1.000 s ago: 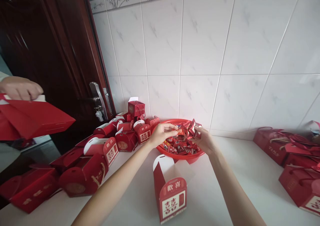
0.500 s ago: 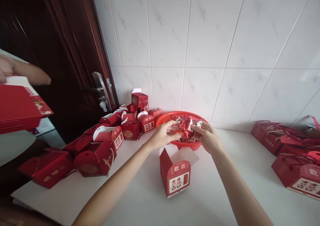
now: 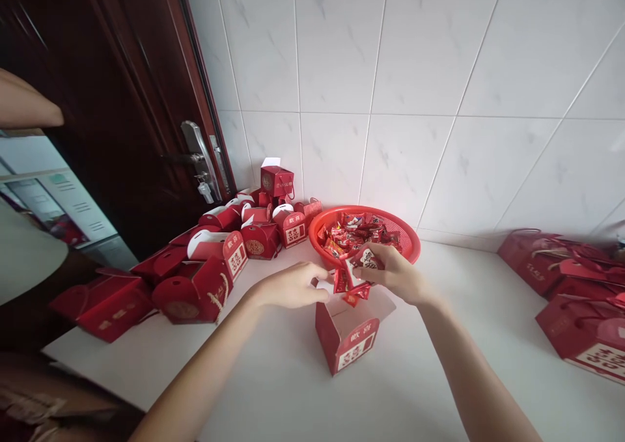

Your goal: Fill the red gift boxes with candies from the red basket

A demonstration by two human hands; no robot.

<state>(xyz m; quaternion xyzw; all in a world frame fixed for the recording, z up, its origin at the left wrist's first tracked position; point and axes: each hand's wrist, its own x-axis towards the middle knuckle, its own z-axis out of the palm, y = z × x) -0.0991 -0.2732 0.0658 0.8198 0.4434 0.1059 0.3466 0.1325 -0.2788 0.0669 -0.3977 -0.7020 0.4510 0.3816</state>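
Candies [image 3: 352, 280] clamped in right hand [image 3: 396, 274] partly hide gift box [image 3: 357, 353]; left hand [image 3: 290, 287], grip unclear; white tabletop [image 3: 273, 383], far tiled wall [image 3: 415, 162].

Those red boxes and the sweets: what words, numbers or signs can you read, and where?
"歡喜": near flap of the open box.
"囍": white panel below that.
"歡喜", "囍": box left of the basket.
"囍": box at the right edge.
Too small or blurred: gold lettering on other boxes, print on the wrapped sweets.
No readable numbers.
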